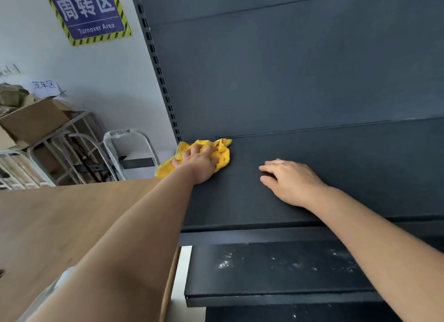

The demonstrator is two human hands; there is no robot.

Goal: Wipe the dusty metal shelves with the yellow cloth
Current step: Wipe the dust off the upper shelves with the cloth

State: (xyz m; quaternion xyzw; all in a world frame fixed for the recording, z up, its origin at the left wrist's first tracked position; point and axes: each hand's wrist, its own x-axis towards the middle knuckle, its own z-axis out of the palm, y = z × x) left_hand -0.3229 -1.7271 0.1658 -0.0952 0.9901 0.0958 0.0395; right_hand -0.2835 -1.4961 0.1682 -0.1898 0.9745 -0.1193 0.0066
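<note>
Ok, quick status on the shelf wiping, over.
Left hand gripping yellow cloth at back-left corner of upper shelf. Right hand flat on same shelf, empty. Lower shelf shows white dust. Nothing blocking.

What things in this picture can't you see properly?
Head view: the corner of the upper shelf, covered by the yellow cloth and the left hand gripping it.
Head view: the right end of the lower shelf, behind the right forearm.
Head view: what the cardboard box holds, too blurred.
</note>
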